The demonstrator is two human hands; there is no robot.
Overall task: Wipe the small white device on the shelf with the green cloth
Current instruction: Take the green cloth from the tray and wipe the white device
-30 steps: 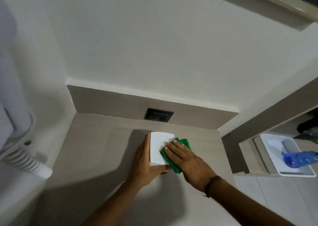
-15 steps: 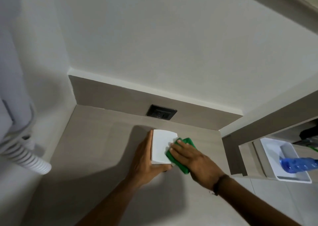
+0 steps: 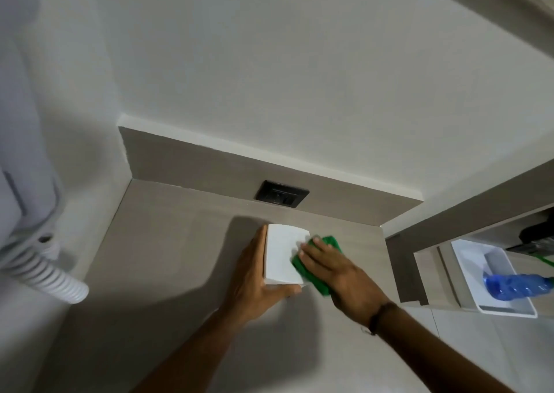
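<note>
A small white device (image 3: 281,253) stands on the beige shelf (image 3: 168,243), a little in front of the back panel. My left hand (image 3: 254,281) grips its left side and its near lower corner. My right hand (image 3: 335,269) lies flat on the green cloth (image 3: 299,265) and presses it against the device's right side. Most of the cloth is hidden under my fingers; green shows at the fingertips and beside the palm.
A dark wall socket (image 3: 281,197) sits in the back panel just behind the device. A white ribbed hose (image 3: 51,275) and white appliance hang at the left. To the right, a lower shelf holds a white tray (image 3: 467,275) with a blue bottle (image 3: 515,284).
My right hand has slid the green cloth slightly to the right across the device's face, baring more white. My left hand keeps the same grip. The camera has shifted a little.
</note>
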